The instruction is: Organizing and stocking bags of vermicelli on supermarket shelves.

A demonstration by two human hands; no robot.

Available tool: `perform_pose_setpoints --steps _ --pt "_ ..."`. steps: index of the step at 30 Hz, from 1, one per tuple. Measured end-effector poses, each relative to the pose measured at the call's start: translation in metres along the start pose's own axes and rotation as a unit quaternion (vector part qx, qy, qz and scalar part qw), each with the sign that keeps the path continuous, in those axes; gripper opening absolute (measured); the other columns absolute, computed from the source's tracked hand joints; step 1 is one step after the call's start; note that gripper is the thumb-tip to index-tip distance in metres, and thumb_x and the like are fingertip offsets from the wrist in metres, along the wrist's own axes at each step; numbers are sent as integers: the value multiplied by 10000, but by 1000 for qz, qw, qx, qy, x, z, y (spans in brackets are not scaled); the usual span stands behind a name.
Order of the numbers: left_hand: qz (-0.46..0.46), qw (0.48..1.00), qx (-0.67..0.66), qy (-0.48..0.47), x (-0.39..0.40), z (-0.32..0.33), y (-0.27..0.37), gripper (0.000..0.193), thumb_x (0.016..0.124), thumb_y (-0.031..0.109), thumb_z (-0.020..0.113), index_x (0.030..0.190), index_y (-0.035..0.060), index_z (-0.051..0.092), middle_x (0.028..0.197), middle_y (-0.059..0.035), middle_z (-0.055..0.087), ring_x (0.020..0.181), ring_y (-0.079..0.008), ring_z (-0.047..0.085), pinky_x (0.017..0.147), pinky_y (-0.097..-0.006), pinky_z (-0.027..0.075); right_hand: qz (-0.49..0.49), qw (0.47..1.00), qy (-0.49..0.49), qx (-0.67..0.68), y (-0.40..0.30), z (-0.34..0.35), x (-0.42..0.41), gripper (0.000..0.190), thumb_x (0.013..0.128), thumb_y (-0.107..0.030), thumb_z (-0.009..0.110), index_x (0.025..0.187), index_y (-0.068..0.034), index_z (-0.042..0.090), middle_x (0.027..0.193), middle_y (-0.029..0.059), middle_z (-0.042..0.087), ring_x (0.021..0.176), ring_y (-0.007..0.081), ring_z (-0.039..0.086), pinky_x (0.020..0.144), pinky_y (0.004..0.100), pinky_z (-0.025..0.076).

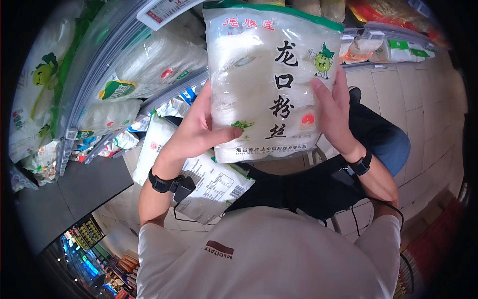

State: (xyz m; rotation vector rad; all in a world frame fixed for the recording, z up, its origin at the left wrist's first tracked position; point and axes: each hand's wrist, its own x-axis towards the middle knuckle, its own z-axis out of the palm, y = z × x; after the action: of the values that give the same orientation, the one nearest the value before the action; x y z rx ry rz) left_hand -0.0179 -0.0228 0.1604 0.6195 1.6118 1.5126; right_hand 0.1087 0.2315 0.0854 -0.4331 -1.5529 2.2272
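Observation:
Between my two hands stands a large clear plastic bag of white glass noodles (pixel 254 93), its printed front facing me and its green-edged end at the top. My left hand (pixel 203 125) grips the bag's lower left side, the thumb lying across its front. On the other side, my right hand (pixel 332 108) clasps the right edge, thumb on the front and fingers mostly hidden behind. Below my left forearm, a white bag with its printed back up (pixel 213 187) lies over my thigh. Another white bag with a green edge (pixel 153 145) rests beside it, partly covered by my forearm.
At left, shelves with clear plastic edges hold noodle bags (pixel 160 59) and other packets. A price tag (pixel 164 13) sticks out near the top. More packaged goods line a low shelf (pixel 388 48) at the upper right, above the tiled floor (pixel 418 97). Cables hang by both forearms.

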Motion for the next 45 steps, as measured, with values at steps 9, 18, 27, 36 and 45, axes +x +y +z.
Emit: perform_pose_setpoints --steps 9,18,27,36,45 --pt "-2 1000 -14 -5 -2 1 0 1024 793 -140 765 1665 58 266 1587 -93 473 1486 -215 427 1216 -382 355 -2 1000 6 27 -1 1 0 505 1054 -117 641 1477 17 399 1356 122 614 1202 149 606 1043 314 493" --pt "-7 1000 -18 -4 -3 1 1 1011 793 -141 764 1660 57 282 1581 -93 483 1484 -213 432 1216 -384 357 -12 1000 -2 19 -1 0 1 506 1051 -112 642 1478 14 401 1352 119 618 1204 145 605 1043 314 491" --pt "-5 1000 -25 -13 -2 1 -1 1009 797 -159 757 1660 58 280 1582 -93 480 1480 -206 436 1212 -382 364 -1 1000 0 16 0 -1 2 476 1052 -123 645 1448 19 423 1345 121 620 1202 139 599 1043 314 483" --pt "-10 1000 -28 -6 -4 2 1 1015 811 -156 752 1669 58 255 1584 -96 481 1468 -202 452 1196 -369 385 -3 1000 11 2 -1 0 2 469 1054 -135 646 1440 23 432 1318 121 639 1164 139 624 1008 310 510" --pt "-13 999 -31 -4 -4 3 1 1015 814 -139 766 1669 62 258 1580 -96 487 1467 -198 455 1191 -364 391 3 1000 3 16 1 -2 2 459 1054 -134 645 1434 23 441 1315 121 643 1163 139 627 1007 310 510"
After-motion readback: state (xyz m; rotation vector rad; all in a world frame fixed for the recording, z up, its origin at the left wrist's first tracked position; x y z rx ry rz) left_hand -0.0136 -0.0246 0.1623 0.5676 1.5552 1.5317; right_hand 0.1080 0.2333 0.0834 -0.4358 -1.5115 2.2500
